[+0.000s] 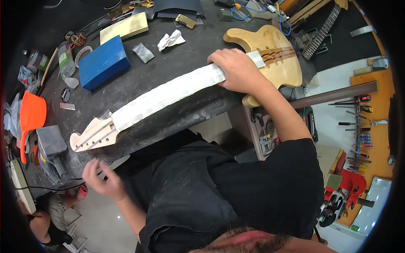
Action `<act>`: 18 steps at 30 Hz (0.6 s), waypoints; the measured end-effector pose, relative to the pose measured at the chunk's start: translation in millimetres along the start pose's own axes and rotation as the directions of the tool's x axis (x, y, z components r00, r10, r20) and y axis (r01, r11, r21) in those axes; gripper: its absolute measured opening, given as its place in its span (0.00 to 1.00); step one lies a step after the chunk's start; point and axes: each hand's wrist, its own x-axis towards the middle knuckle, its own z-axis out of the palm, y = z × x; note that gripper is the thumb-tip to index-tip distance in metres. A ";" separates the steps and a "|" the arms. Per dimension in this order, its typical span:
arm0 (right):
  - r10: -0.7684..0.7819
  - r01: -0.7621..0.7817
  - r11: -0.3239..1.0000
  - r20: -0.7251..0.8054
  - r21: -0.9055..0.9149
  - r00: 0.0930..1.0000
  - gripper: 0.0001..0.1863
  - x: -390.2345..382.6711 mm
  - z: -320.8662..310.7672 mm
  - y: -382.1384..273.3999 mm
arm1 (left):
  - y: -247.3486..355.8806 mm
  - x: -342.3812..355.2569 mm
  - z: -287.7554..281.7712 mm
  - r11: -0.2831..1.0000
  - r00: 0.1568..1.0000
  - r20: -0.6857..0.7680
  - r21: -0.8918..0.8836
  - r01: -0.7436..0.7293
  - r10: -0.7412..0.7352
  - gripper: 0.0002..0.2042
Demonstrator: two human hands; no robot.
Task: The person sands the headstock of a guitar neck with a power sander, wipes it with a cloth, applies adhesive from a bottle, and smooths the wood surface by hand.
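An unpainted electric guitar lies slantwise over the dark workbench. Its pale wooden body (280, 50) is at the upper right and its bare headstock (96, 134) at the lower left. White tape or paper covers the fingerboard of the neck (168, 93). My right hand (238, 69) is wrapped over the neck close to the body, its fingers on the far edge; the thumb side is partly hidden. Off the bench's near edge, just below the headstock, my left hand (103, 179) hangs in the air. Its fingers are loosely bent, apart and slightly blurred, with nothing visible in them.
Behind the neck are a blue block (104, 62), a cream block (124, 28), crumpled white paper (171, 40) and a small plastic packet (143, 53). An orange scoop (32, 111) and a grey block (51, 140) sit at the left. Tools hang on the right wall; another person (55, 211) sits lower left.
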 end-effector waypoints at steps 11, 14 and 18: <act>-0.028 0.027 0.999 0.036 0.026 0.999 0.21 19.2 -11.1 -27.1 | 46.5 14.2 44.8 0.993 0.962 0.258 0.100 0.062 -0.086 0.31; -0.026 0.024 0.999 0.032 0.040 0.999 0.21 31.0 -13.8 -42.3 | 44.3 17.2 36.3 0.987 0.952 0.270 0.102 0.122 -0.145 0.30; -0.056 0.054 0.997 0.021 0.058 0.998 0.22 35.5 -14.5 -51.4 | 45.4 23.4 37.2 0.988 0.958 0.243 0.056 0.145 -0.155 0.27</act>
